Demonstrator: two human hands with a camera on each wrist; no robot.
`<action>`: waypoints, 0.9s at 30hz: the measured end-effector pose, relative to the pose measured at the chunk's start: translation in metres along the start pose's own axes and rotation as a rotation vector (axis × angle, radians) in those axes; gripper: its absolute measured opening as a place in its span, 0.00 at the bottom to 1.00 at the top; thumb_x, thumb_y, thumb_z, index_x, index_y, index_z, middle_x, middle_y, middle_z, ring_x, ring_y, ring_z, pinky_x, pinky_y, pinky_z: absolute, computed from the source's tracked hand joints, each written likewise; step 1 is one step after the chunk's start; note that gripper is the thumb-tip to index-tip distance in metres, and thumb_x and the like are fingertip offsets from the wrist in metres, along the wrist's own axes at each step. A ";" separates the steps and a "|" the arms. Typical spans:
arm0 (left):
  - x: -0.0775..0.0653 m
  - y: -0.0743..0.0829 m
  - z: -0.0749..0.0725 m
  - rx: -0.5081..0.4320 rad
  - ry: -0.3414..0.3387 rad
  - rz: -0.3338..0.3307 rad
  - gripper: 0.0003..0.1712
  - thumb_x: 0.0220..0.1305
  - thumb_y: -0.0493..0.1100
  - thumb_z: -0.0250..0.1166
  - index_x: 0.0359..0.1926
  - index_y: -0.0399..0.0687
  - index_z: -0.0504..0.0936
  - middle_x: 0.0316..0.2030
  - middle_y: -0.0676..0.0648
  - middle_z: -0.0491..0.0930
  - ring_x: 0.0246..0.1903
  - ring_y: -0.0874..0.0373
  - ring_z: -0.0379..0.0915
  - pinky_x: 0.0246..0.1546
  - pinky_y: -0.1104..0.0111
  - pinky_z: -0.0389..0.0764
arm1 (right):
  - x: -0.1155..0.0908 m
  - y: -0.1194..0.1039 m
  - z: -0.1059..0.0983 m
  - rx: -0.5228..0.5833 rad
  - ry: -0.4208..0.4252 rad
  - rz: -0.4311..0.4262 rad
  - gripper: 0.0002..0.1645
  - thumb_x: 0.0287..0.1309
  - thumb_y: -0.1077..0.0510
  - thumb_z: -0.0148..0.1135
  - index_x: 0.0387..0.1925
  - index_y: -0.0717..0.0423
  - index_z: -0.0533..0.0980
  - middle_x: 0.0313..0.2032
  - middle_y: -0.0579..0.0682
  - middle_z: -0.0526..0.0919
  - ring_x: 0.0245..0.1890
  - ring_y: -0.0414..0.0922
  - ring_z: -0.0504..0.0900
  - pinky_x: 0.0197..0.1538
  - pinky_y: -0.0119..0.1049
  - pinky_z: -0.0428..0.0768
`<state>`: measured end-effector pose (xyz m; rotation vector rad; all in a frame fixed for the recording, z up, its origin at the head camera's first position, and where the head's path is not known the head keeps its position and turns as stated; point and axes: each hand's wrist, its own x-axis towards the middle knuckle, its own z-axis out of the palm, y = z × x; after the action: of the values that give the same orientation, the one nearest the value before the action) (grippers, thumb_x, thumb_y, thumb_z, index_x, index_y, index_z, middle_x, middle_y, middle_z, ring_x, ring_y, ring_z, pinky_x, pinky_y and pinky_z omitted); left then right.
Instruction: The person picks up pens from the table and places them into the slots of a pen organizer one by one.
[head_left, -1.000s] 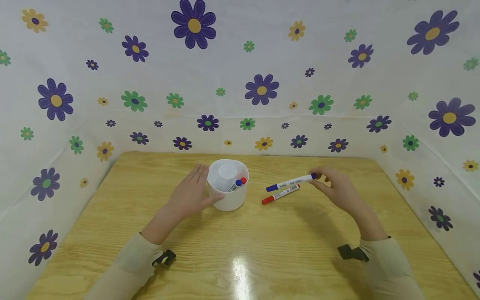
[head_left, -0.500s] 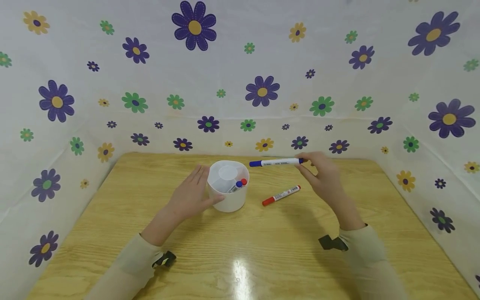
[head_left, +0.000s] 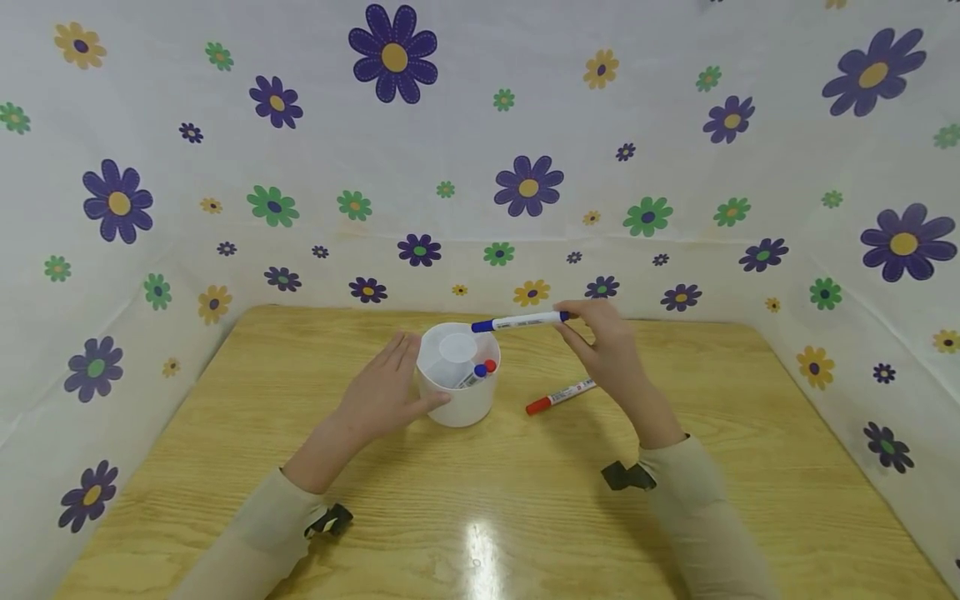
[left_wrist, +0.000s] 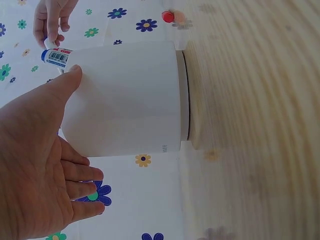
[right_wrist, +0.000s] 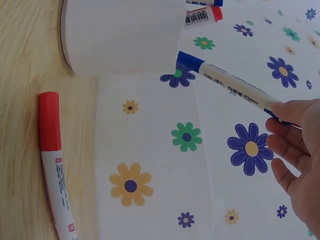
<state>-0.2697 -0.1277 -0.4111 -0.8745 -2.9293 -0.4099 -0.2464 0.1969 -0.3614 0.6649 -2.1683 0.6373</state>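
In the head view a white round pen holder (head_left: 459,410) with inner compartments stands upright on the wooden table. My left hand (head_left: 378,392) rests against its left side, fingers straight and thumb touching the near wall. My right hand (head_left: 609,346) pinches a whiteboard marker (head_left: 528,320) with a blue cap by its tail end. That marker lies nearly level, its capped end over the holder's far right rim. Inside the holder, on the right, lean a blue-tipped marker (head_left: 474,376) and a red-tipped marker (right_wrist: 202,17).
A red-capped marker (head_left: 555,399) lies on the table (head_left: 405,517) right of the holder, its far end partly hidden behind my right hand. A white flowered cloth (head_left: 330,150) rises behind the table and along both sides.
My right hand has carried the blue-capped marker up and leftward, from over the red-capped marker to the holder's rim. My left hand has stayed at the holder.
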 end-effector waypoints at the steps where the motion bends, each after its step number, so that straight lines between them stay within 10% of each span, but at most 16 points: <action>1: 0.000 0.000 0.001 0.004 -0.001 0.000 0.61 0.60 0.77 0.52 0.74 0.34 0.50 0.75 0.35 0.51 0.76 0.40 0.45 0.75 0.51 0.55 | 0.001 0.000 0.002 0.009 -0.002 -0.002 0.17 0.51 0.68 0.70 0.45 0.65 0.80 0.38 0.58 0.85 0.40 0.52 0.81 0.46 0.43 0.80; 27: -0.001 -0.003 0.004 -0.003 0.019 0.022 0.60 0.60 0.76 0.53 0.74 0.33 0.50 0.74 0.34 0.52 0.75 0.40 0.46 0.75 0.51 0.55 | 0.010 -0.013 0.033 0.108 -0.111 0.145 0.20 0.58 0.66 0.66 0.53 0.60 0.78 0.40 0.55 0.85 0.43 0.51 0.80 0.38 0.40 0.78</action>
<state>-0.2705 -0.1300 -0.4160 -0.8968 -2.9003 -0.4188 -0.2610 0.1644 -0.3702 0.6155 -2.3134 0.8158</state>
